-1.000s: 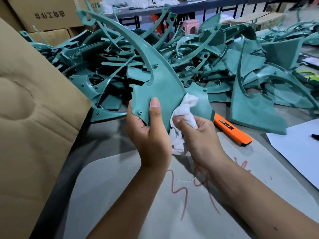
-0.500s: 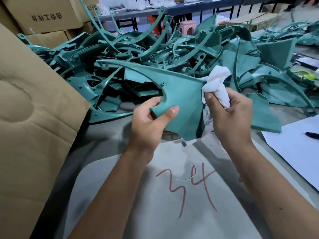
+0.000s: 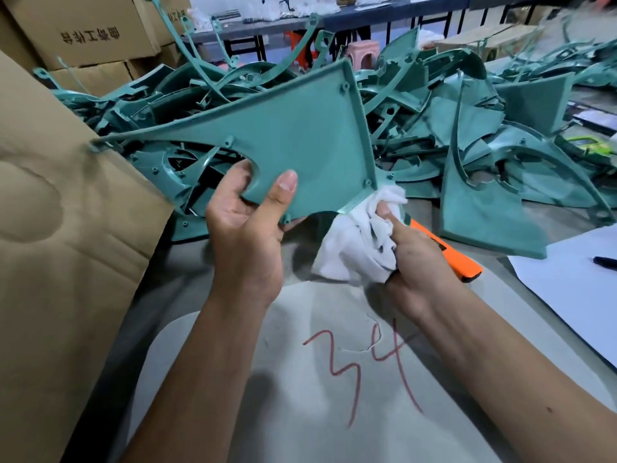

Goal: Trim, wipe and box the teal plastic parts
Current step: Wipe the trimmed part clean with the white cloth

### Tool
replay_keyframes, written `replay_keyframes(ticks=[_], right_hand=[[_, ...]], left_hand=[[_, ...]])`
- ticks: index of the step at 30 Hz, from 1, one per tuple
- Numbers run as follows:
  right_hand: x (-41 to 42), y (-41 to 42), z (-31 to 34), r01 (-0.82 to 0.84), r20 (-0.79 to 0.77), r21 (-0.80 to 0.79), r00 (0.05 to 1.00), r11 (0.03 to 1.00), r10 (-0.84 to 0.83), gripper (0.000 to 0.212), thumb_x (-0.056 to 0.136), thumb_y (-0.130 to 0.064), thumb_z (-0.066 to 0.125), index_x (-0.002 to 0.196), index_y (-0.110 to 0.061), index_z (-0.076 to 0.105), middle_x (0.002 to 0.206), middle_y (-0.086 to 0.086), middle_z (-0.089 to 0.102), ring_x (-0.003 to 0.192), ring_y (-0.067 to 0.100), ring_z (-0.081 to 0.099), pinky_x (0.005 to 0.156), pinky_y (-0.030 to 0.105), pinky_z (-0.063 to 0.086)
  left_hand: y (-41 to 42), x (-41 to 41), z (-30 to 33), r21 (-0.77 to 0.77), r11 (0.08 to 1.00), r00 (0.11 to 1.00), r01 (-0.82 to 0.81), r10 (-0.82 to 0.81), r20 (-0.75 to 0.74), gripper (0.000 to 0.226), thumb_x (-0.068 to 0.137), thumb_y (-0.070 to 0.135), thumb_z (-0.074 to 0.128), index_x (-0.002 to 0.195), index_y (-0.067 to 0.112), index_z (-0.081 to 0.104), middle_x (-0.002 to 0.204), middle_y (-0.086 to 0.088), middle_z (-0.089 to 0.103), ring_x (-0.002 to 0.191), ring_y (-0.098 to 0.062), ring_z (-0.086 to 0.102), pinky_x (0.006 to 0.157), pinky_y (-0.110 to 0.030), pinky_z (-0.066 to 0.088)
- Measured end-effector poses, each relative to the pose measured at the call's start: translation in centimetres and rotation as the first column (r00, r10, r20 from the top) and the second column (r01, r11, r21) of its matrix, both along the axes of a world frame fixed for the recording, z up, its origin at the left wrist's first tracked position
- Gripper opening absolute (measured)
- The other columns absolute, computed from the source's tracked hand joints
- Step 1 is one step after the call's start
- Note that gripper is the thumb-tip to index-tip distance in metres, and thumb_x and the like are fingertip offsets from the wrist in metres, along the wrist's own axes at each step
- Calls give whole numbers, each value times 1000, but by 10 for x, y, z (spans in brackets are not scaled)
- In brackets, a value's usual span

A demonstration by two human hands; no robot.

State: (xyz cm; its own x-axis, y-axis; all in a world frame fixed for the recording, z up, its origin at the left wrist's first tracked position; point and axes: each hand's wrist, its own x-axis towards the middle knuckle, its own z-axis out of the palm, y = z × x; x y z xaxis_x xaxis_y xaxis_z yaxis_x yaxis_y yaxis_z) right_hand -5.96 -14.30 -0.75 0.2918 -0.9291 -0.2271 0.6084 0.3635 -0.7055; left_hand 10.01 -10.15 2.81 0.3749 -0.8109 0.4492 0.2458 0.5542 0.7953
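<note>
My left hand (image 3: 248, 235) grips a flat teal plastic part (image 3: 300, 138) by its lower edge, thumb on the near face. The part lies almost sideways, its long thin tip pointing left toward the cardboard box flap (image 3: 66, 228). My right hand (image 3: 414, 259) is closed on a crumpled white cloth (image 3: 357, 242), which touches the part's lower right corner. Behind stretches a big heap of teal parts (image 3: 467, 128). An orange utility knife (image 3: 457, 259) lies on the table, partly hidden by my right hand.
A grey sheet marked "34" in red (image 3: 334, 379) lies under my arms. White paper (image 3: 574, 289) with a black pen (image 3: 604, 262) sits at the right. Stacked cardboard cartons (image 3: 86, 31) stand at the back left, and another table (image 3: 367, 11) runs across the far back.
The part was turned from upright to nearly sideways and flipped to its flat face. My right hand with the cloth rose to the upper edge, then dropped to the lower right corner.
</note>
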Motion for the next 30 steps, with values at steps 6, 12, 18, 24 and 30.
replay_keyframes(ticks=[6,12,18,24,30], right_hand=[[6,-2,1,65,187,-100,981,993,-45,31,101,-40,52,93,-10,58,69,-3,57,59,3,51,57,10,45],[-13,-11,6,179,8,-116,984,977,-179,13,93,-18,69,94,-5,70,79,7,73,72,20,69,64,32,62],[-28,-22,10,153,-100,17,983,988,-151,33,101,-31,65,120,-5,72,111,16,74,96,31,74,85,48,61],[-44,-29,17,75,-519,-111,846,991,-122,29,97,-37,71,91,-9,69,58,-1,69,45,11,62,44,17,48],[-26,-23,5,-104,-740,-240,664,965,-112,33,97,-34,71,82,-5,66,63,6,60,50,15,50,46,19,38]], left_hand=[[-2,-24,-13,-36,999,998,-25,27,55,24,89,-4,71,105,14,70,106,-5,77,100,-22,73,89,-37,57],[3,-41,-30,248,969,981,17,-64,181,22,82,-4,79,97,13,78,101,4,79,98,-12,75,88,-28,58],[4,-1,-18,344,716,781,607,-617,-95,36,86,-9,59,119,1,71,121,-21,71,107,-34,73,86,-32,61],[3,23,-7,478,604,748,638,-633,-200,86,93,69,39,137,-2,55,109,-23,72,80,-30,74,66,-35,63],[7,-10,-4,690,651,935,317,-338,-110,46,92,19,67,133,-2,60,119,-24,71,106,-39,71,89,-46,60]])
